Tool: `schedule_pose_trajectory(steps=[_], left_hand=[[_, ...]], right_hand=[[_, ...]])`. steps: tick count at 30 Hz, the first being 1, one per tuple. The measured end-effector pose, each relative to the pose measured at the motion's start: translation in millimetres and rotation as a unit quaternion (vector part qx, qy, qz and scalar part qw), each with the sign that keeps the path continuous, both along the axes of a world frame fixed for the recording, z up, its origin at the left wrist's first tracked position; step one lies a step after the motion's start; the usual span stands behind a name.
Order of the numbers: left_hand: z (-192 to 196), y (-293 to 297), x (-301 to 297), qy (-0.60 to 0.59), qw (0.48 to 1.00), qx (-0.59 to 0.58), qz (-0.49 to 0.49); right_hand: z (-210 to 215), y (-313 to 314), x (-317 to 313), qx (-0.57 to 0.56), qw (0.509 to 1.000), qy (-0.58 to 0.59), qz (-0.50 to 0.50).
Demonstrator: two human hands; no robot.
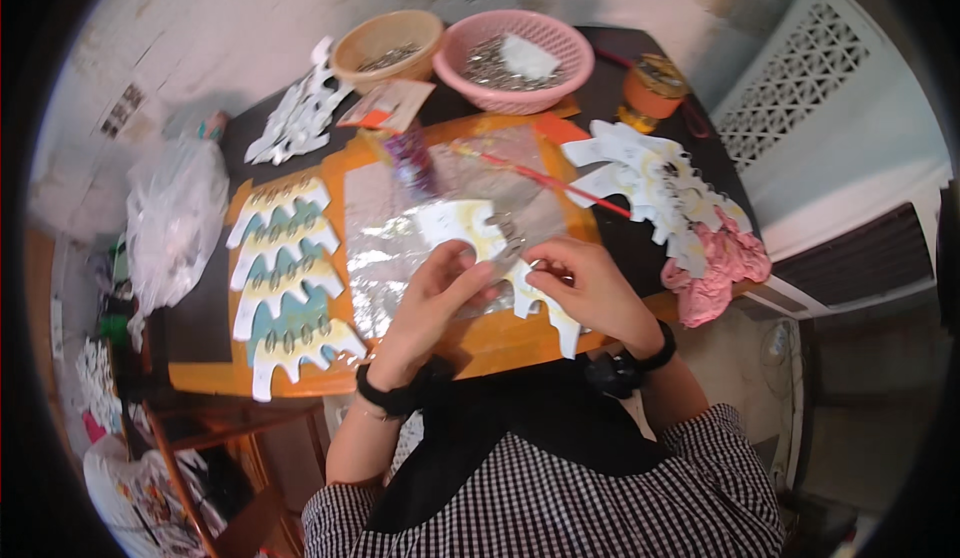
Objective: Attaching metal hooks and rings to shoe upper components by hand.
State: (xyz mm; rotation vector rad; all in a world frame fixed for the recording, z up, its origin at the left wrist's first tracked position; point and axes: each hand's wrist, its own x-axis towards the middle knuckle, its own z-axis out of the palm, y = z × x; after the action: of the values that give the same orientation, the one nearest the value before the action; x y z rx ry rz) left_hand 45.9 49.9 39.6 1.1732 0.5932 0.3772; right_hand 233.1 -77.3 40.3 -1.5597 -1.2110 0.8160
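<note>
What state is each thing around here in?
Left hand: pinching held card
Right hand: fingers closed, held card
Left-side cards: overlapped in rows
Right-side cards: piled loosely
Tan bowl: partly filled, metal pieces
Pink basket: partly filled, metal pieces
Pink bundle: crumpled
Plastic bag: bulging

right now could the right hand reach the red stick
Probably yes: the red stick lies just beyond the right hand with nothing visible in the way, though that hand is busy at a white card.
</note>
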Motion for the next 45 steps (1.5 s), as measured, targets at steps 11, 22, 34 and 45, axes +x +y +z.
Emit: schedule_pose_trajectory(steps=[11, 22, 34, 45], left_hand=[[-19, -24, -47, 0.113, 0.911, 0.369, 0.148], [-39, -35, -44, 0.127, 0.870, 0.453, 0.148], [-42, -38, -61, 0.035, 0.896, 0.387, 0.215], [143, -79, -106, -0.726, 0.501, 0.398, 0.251]], right_hand=[[-22, -7, 8, -0.007, 0.931, -0.358, -0.068], [-28, 5, 1, -0.031, 0.998, -0.039, 0.025], [21, -5, 75, 0.109, 0.992, 0.021, -0.064], [2, -52, 134, -0.034, 0.883, -0.408, -0.228]])
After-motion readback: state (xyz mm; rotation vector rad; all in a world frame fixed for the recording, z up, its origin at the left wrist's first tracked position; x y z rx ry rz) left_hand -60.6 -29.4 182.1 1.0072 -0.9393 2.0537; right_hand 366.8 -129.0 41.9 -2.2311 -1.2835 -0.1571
